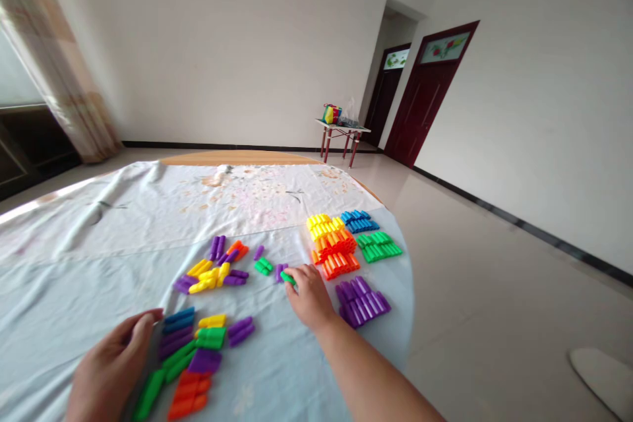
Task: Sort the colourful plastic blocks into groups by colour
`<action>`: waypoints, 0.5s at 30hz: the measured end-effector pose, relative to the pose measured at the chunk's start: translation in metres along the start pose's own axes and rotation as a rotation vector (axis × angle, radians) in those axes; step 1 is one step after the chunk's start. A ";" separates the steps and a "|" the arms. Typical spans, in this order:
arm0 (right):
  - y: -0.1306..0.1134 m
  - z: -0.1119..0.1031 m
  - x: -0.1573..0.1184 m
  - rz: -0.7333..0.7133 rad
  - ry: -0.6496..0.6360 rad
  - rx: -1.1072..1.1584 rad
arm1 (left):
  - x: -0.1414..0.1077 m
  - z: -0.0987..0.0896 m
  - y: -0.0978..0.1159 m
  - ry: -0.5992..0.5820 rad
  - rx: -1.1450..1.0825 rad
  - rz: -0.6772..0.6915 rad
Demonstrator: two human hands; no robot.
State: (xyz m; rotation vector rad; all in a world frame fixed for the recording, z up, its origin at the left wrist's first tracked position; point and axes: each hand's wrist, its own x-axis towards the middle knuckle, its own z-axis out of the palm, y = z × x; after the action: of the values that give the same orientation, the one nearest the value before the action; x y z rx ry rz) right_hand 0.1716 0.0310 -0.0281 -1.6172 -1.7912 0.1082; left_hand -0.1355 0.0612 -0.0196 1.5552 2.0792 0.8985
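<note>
My right hand pinches a green plastic piece, short and tube-like, between thumb and fingers. Close by its fingertips lie purple pieces and a small green group. My left hand rests low at the left, its thumb and forefinger stretched out beside a blue group; its other fingers are mostly hidden. Around it are more pieces: yellow, green, purple and orange. Farther off sits a mixed yellow and purple heap.
Stacked rows by colour stand at the table's right: yellow, orange, blue, green and purple. A flowered cloth covers the round table. Behind it, a small table holds bags.
</note>
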 end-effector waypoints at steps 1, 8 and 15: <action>-0.001 0.001 -0.001 -0.013 -0.008 0.006 | -0.001 -0.001 0.002 -0.021 -0.013 -0.025; 0.001 0.006 -0.005 -0.032 -0.046 0.010 | -0.005 0.001 0.001 -0.031 -0.084 -0.014; 0.000 0.004 -0.005 -0.012 -0.008 0.053 | -0.006 -0.001 0.005 -0.021 -0.086 -0.024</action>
State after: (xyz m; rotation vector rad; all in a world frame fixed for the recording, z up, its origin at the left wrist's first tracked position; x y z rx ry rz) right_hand 0.1688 0.0282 -0.0335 -1.5709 -1.7888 0.1557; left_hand -0.1309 0.0557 -0.0162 1.4863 2.0134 0.9461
